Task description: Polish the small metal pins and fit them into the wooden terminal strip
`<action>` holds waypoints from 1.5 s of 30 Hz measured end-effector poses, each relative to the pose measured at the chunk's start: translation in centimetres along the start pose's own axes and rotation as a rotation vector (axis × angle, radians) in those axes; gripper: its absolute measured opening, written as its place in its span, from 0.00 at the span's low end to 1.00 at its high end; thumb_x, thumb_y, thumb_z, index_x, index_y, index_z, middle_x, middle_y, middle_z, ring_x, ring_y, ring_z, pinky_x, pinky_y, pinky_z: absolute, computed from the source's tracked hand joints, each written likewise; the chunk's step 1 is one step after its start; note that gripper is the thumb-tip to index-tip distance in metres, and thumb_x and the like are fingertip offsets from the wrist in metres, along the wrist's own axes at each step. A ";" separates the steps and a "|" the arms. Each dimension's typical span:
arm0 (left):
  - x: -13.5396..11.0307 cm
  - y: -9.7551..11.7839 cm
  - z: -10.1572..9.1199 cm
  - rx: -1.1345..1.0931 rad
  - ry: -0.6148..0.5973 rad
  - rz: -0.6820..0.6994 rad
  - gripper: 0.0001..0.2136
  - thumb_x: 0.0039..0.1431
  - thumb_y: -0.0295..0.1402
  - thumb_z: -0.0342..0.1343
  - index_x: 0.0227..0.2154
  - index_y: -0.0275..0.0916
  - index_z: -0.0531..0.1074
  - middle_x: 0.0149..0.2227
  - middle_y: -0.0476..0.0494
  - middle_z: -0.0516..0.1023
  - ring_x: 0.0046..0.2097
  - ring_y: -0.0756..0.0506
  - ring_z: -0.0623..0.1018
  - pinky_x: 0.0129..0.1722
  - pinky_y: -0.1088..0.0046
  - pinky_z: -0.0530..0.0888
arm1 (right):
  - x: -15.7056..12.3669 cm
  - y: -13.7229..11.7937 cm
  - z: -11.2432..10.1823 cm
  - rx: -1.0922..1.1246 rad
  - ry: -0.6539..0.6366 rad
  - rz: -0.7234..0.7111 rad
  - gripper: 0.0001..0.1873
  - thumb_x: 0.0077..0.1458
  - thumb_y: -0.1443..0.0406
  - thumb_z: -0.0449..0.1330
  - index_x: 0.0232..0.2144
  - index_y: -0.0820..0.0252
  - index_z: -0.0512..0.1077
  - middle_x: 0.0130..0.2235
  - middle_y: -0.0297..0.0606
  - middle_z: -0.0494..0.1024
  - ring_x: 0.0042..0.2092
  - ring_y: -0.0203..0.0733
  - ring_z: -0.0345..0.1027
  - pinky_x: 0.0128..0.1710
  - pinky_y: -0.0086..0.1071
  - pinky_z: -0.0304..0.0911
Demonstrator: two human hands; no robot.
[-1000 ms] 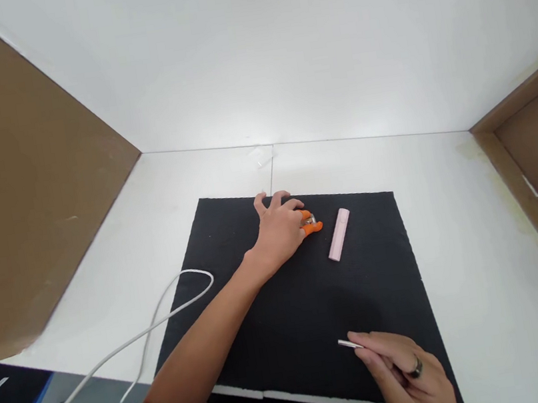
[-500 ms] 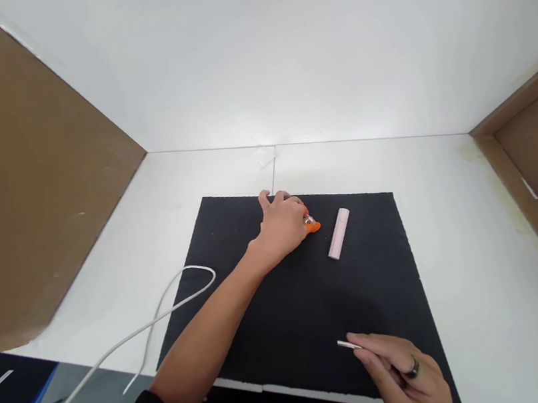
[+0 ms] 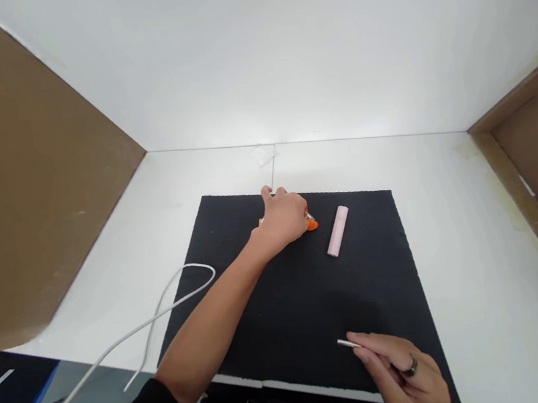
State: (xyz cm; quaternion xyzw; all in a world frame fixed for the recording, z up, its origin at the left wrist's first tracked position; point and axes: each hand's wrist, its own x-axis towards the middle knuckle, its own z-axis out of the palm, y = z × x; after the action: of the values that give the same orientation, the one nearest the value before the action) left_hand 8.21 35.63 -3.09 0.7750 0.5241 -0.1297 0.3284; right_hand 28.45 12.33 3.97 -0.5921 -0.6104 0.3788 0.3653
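Observation:
My left hand [image 3: 283, 218] is stretched over the back of the black mat [image 3: 304, 304], its fingers curled down over a tool with orange and bare metal parts [image 3: 311, 225]. The hand covers most of that tool, so its exact kind is hidden. A pale pink, slim bar-shaped case [image 3: 338, 231] lies slantwise to the right of it, untouched. Near the mat's front right, my right hand [image 3: 403, 370], with a dark ring on one finger, pinches a thin silvery rod [image 3: 347, 343] between thumb and forefinger. The rod's other end is hidden in the hand.
A white cable [image 3: 136, 329] loops over the table's left side and onto the mat's edge. Brown panels [image 3: 36, 169] stand at left and right, with a white wall behind. A clear plastic scrap [image 3: 263, 155] lies behind the mat on the white table [image 3: 441, 203].
My left hand has shifted slightly right over the orange tool, covering more of it. My right hand holds the rod in nearly the same place.

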 end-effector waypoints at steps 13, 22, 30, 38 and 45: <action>-1.5 0.8 -0.6 -0.046 0.044 -0.021 0.17 0.74 0.40 0.64 0.60 0.38 0.77 0.61 0.36 0.79 0.59 0.36 0.82 0.59 0.48 0.81 | 1.8 -0.4 0.8 -0.079 -0.024 0.003 0.10 0.72 0.60 0.63 0.41 0.54 0.85 0.29 0.30 0.86 0.19 0.32 0.74 0.23 0.20 0.73; -12.0 -0.3 1.2 -0.210 0.384 -0.247 0.17 0.74 0.39 0.63 0.62 0.43 0.74 0.66 0.33 0.79 0.67 0.31 0.74 0.65 0.42 0.64 | 2.4 2.4 -0.7 -0.326 0.105 0.004 0.11 0.72 0.58 0.65 0.43 0.56 0.85 0.34 0.33 0.88 0.28 0.36 0.81 0.30 0.24 0.75; -10.1 -5.0 3.4 -0.206 0.376 -0.239 0.15 0.73 0.32 0.63 0.59 0.41 0.77 0.67 0.34 0.77 0.70 0.31 0.73 0.69 0.39 0.69 | 2.2 6.5 -0.6 -0.617 0.209 -0.028 0.17 0.75 0.54 0.61 0.43 0.58 0.85 0.39 0.41 0.84 0.40 0.46 0.77 0.48 0.42 0.69; -7.7 -7.6 3.4 -0.219 0.316 -0.111 0.16 0.75 0.38 0.63 0.60 0.40 0.77 0.63 0.35 0.78 0.59 0.37 0.81 0.59 0.49 0.82 | 1.1 6.8 -1.0 -0.781 0.096 -0.134 0.14 0.76 0.58 0.58 0.45 0.59 0.80 0.48 0.46 0.82 0.47 0.51 0.75 0.53 0.48 0.66; -7.2 -7.9 4.3 -0.207 0.344 -0.096 0.16 0.75 0.38 0.63 0.60 0.40 0.77 0.63 0.35 0.79 0.58 0.37 0.82 0.58 0.50 0.82 | 2.4 6.2 -2.8 -0.869 -0.074 -0.254 0.14 0.78 0.58 0.55 0.44 0.57 0.78 0.50 0.45 0.82 0.49 0.52 0.76 0.49 0.48 0.69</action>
State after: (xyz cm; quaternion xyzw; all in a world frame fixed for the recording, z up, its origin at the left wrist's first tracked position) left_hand -1.29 29.46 -5.29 0.7220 0.6194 0.0435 0.3053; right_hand 33.63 14.90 -0.36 -0.5969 -0.7932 0.0608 0.1044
